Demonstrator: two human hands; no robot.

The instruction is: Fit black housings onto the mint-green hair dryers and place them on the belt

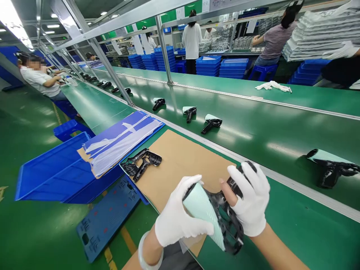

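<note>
Gloved and gripping, by the near edge of the counter
The left hand curls, thumb stretched out; the right hand bends its fingers, one digit bare; forearms slant inward.

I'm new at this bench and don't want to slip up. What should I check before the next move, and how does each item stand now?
1. Left hand holding the mint-and-black housing: ok, it grips around the mint part.
2. Right hand on the same housing: ok, fingers curl around its black handle.
3. Gloves covering every finger: not ok, one right-hand finger is bare.
4. Seams of the housing fully closed: cannot tell, the hands hide part of it.
5. Loose black shell apart from both hands: ok, it lies at one end of the cardboard sheet.
</note>
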